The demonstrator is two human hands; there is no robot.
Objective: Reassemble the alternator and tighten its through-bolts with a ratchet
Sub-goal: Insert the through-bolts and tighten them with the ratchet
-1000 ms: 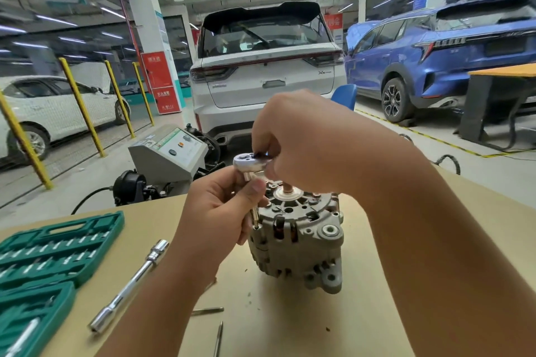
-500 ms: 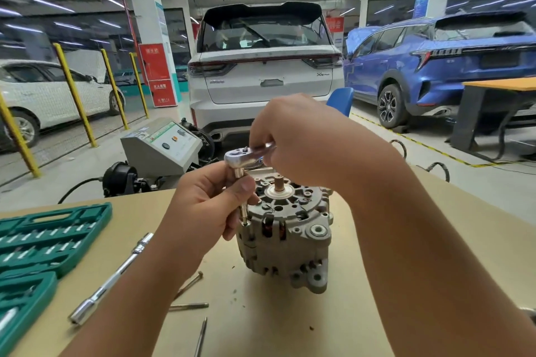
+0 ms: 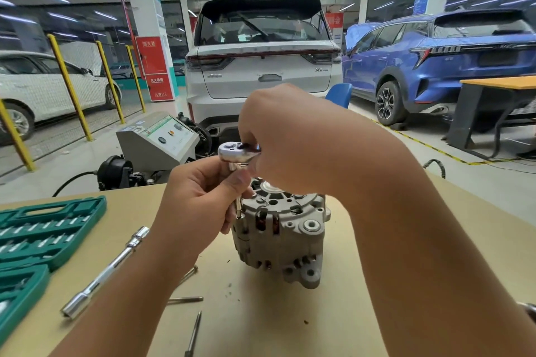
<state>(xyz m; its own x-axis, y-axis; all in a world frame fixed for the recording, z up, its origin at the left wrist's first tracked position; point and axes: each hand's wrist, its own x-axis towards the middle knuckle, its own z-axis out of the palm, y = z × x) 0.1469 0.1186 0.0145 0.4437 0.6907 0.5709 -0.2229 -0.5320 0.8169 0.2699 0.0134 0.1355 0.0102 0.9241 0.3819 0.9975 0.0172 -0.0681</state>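
The ratchet (image 3: 238, 152) head has swung left. The right hand (image 3: 293, 136) grips its handle, the left hand (image 3: 203, 200) pinches its extension on the alternator (image 3: 285, 229). Loose bolts (image 3: 185, 299) and a green socket case (image 3: 43, 229) lie on the desk (image 3: 290, 327), near left.

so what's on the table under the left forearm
Loose through-bolts lie beside the forearm, one poking out from under it; anything else beneath the arm is hidden.

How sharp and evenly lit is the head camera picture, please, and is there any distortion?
Head view: the alternator and ratchet are fairly sharp under even, soft light; wide-angle distortion bends the yellow posts and ceiling lights at the left edge, which also smear; the right hand hides the ratchet's handle.
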